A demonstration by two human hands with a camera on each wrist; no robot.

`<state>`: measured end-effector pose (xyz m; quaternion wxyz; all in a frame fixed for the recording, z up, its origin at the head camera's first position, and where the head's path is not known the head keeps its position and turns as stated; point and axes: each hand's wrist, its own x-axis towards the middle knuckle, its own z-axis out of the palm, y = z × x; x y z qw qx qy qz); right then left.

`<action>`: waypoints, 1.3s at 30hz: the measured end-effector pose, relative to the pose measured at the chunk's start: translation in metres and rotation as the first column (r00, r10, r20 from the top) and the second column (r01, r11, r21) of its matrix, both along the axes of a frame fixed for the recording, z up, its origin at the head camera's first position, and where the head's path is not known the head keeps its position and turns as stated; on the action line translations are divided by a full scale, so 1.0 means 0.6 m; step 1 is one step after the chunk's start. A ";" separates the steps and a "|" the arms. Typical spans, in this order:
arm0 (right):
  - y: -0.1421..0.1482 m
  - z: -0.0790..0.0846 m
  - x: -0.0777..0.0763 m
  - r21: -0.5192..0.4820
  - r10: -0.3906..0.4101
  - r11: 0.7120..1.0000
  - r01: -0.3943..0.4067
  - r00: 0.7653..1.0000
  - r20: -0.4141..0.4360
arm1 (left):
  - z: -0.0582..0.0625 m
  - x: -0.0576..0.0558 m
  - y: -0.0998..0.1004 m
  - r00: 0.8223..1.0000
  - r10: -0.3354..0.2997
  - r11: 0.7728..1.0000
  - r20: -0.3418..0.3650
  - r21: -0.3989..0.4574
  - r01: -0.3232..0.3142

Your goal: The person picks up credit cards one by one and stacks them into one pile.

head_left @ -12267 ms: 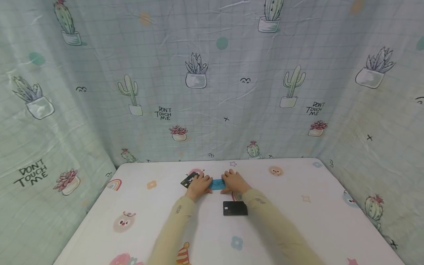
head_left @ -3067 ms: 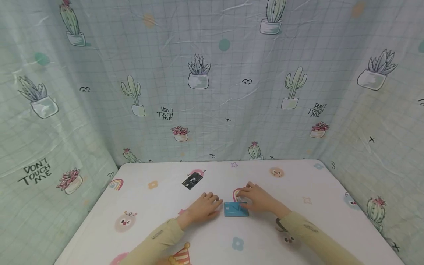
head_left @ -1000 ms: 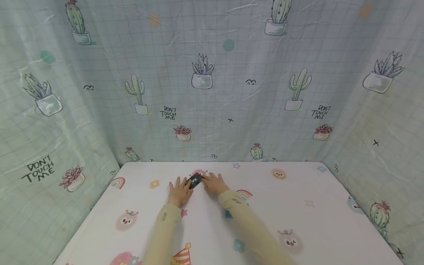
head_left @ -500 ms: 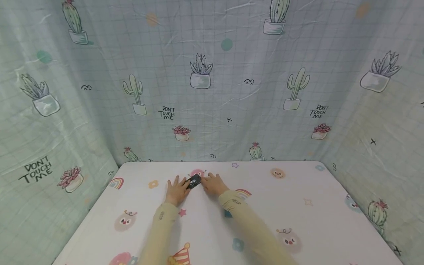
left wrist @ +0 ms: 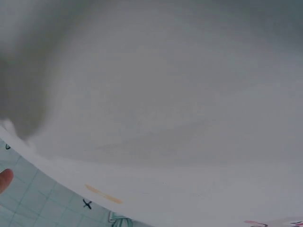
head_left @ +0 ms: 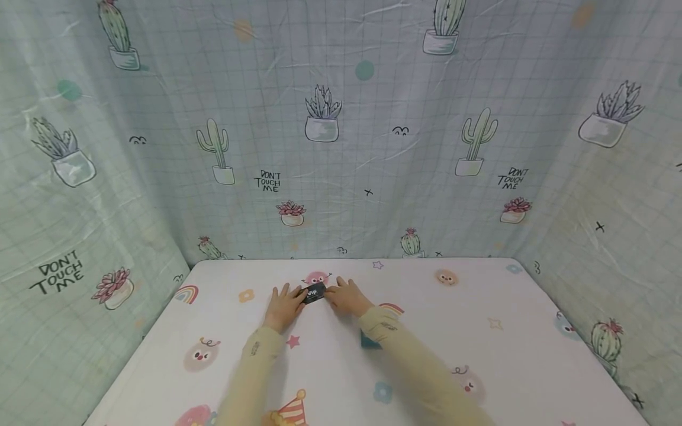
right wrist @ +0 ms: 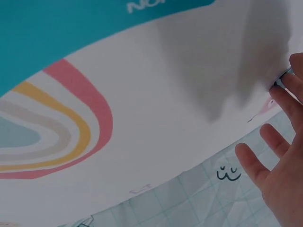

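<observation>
A black card with white "Vip" lettering (head_left: 313,293) is between my hands near the back of the table in the head view. My left hand (head_left: 282,309) holds its left end with thumb and index finger, the other fingers spread. At the right end my right hand (head_left: 347,297) pinches the card's edge. In the right wrist view, the right hand (right wrist: 284,175) has its thumb and nearest fingers on a thin dark card edge (right wrist: 280,80), with two fingers extended. The left wrist view catches only one fingertip (left wrist: 5,180). Whether another card lies beneath is hidden.
A blue card (head_left: 369,340) lies nearer the front, mostly covered by my right sleeve; the right wrist view shows the blue card (right wrist: 71,38) up close. The white table (head_left: 213,319) has printed figures. A patterned curtain (head_left: 351,225) stands behind and at both sides.
Earlier my hands held the blue card, then laid it over another black card nearer the front. Since then they moved to the Vip card, which has just turned from steeply slanted to more level.
</observation>
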<state>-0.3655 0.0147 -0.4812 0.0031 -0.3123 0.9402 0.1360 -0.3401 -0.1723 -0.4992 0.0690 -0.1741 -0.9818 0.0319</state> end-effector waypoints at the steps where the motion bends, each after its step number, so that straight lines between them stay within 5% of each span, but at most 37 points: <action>1: 0.001 0.001 0.002 0.002 0.007 1.000 -0.007 1.000 0.000 | -0.001 0.000 0.000 1.000 -0.010 1.000 -0.007 0.003 0.010; 15: 0.015 0.019 0.033 -0.048 0.079 0.996 -0.078 0.996 0.028 | -0.009 -0.009 -0.008 0.994 -0.104 0.995 -0.042 -0.001 0.104; 27: 0.005 -0.004 0.003 -0.135 -0.015 0.991 0.022 0.998 0.054 | -0.010 -0.015 -0.013 0.995 -0.085 0.994 -0.053 -0.073 0.081; 39: -0.014 -0.019 -0.016 -0.166 -0.098 0.980 0.106 0.993 0.060 | -0.008 -0.021 0.000 0.998 -0.043 0.999 -0.044 -0.017 0.042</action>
